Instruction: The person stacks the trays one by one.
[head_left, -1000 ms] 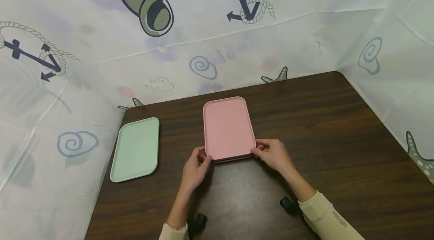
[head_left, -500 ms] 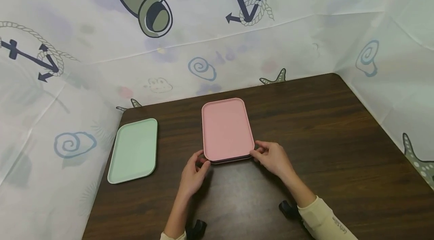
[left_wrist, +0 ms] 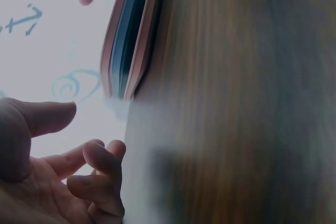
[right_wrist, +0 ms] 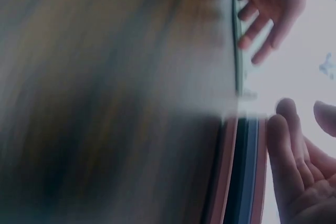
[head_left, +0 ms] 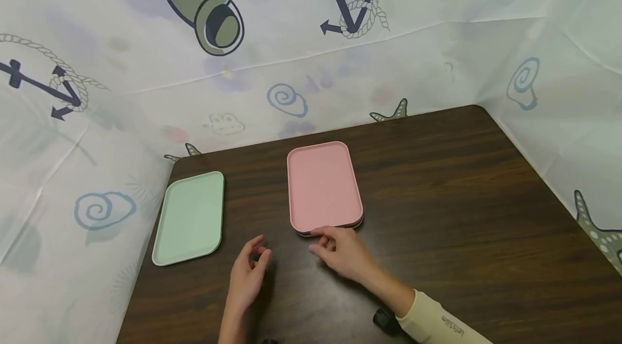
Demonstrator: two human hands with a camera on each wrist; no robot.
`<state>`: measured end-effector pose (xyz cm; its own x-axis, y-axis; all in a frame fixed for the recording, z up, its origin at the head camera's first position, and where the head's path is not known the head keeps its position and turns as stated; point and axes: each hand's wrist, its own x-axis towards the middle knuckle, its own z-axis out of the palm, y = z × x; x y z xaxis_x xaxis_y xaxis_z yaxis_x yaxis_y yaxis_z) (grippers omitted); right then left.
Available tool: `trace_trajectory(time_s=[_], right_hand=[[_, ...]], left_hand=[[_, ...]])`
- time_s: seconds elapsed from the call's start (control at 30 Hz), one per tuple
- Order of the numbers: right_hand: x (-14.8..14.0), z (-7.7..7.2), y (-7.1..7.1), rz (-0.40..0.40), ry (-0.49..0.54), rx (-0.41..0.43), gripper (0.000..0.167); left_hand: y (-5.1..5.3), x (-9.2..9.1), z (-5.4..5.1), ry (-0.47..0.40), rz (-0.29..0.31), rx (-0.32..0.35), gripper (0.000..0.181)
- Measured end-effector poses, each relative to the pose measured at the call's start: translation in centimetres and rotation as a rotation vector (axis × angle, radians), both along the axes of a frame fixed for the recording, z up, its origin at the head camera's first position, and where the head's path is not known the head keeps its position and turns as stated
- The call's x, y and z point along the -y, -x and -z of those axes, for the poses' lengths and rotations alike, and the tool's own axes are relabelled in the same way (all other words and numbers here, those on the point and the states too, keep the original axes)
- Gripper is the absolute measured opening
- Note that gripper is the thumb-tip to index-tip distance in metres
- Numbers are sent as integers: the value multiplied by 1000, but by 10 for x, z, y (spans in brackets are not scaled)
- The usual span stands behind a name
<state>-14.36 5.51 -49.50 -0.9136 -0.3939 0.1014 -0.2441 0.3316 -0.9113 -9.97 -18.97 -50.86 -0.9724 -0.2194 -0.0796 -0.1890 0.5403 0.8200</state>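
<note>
A stack of rounded rectangular trays [head_left: 324, 187] lies at mid-table, pink on top. Its edges in the left wrist view show pink, blue and dark layers [left_wrist: 128, 30] with pink again at the bottom. My left hand [head_left: 247, 279] hovers apart from the stack, between it and a light green tray [head_left: 189, 220], fingers loosely bent and holding nothing. My right hand [head_left: 345, 255] is at the stack's front edge, its index fingertip over or against the rim; contact is unclear. Nothing sits between its thumb and fingers [right_wrist: 286, 145] in the right wrist view.
The dark wood table [head_left: 437, 198] extends to the right of the stack. A white patterned cloth [head_left: 291, 63] hangs behind the table and at both sides. A black wrist device [head_left: 386, 321] sits under the right forearm.
Both hands have left the stack's front corners. The left hand has moved left and toward me; the right has slid left along the front edge. The trays stay in place.
</note>
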Motion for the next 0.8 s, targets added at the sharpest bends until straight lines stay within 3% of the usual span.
trace_trajectory(time_s=[0.17,0.3,0.4,0.6,0.7,0.8], right_hand=[[28,4,-7,-181,-16,124,40],[46,7,-10,-249,-24,144,47],[57,10,-11,-271,-27,136,52],[80,19,-9,-279,78,270,57],[89,24,-7,-259,129,336,56],[97,27,-4,-238,158,393,55]], left_hand=[[-12,17,-3,51,-69,20,37],[-21,34,-4,111,-131,57,37],[-27,50,-4,148,-186,73,38],[-37,95,-11,264,-332,164,47],[-36,123,-16,310,-402,239,56],[-31,153,-21,347,-428,314,65]])
